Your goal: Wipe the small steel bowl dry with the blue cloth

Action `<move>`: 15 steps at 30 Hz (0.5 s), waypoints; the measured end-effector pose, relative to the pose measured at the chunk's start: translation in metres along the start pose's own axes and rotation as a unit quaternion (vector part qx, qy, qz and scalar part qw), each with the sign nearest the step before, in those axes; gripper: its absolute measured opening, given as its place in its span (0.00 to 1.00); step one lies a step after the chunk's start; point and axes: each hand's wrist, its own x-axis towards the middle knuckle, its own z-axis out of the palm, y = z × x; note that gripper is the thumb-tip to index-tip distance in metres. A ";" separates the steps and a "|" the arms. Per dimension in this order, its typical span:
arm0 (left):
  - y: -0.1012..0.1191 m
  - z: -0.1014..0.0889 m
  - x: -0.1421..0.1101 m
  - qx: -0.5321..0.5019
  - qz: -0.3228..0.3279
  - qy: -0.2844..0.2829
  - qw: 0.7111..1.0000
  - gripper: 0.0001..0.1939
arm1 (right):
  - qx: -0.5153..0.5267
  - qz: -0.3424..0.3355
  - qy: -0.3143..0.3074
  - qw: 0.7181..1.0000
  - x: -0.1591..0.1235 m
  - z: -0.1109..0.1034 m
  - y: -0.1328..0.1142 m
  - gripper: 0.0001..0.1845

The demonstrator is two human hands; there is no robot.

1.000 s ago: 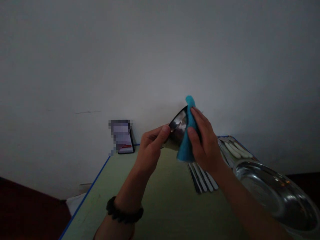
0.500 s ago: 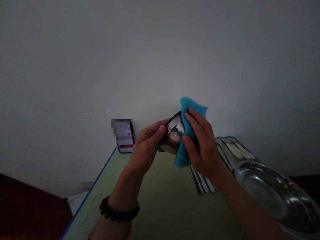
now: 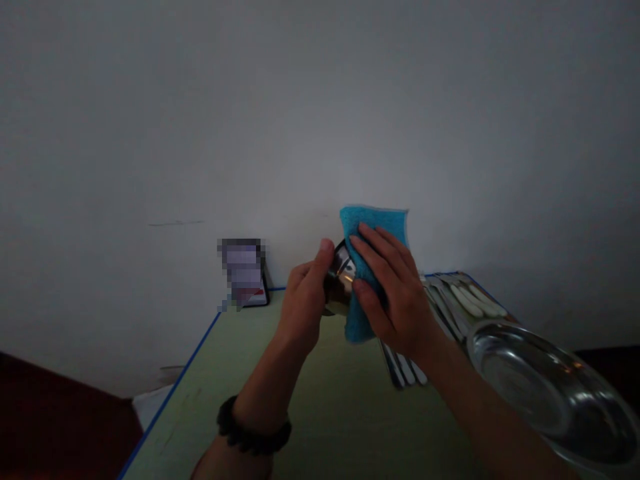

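A shiny metal bowl is held tilted above the table, its right part covered by a blue cloth. My left hand grips the bowl's left side, thumb up along it and the other fingers mostly hidden behind. On the right, my right hand presses the cloth against the bowl's outside, its fingers bent over the fabric. The cloth's upper corner stands up above my right fingers.
A phone leans on the wall at the table's back left. Several knives and other cutlery with white handles lie at the right, beside a large metal basin.
My left hand has moved slightly right and its thumb now points up on the bowl. My right hand and the cloth have shifted a little left and down, covering more of the bowl.
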 end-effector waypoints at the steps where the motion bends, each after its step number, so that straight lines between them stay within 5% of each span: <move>1: 0.003 0.001 -0.001 0.003 -0.002 0.004 1.000 0.23 | 0.001 0.000 -0.002 1.000 0.000 0.000 0.001 0.26; 7: 0.015 0.005 -0.007 -0.037 0.021 0.023 0.999 0.25 | 0.046 0.070 0.072 0.994 0.003 -0.003 0.004 0.24; 15: 0.006 -0.001 -0.001 -0.068 0.037 0.001 0.997 0.25 | 0.046 0.035 0.069 0.996 0.006 -0.007 -0.001 0.23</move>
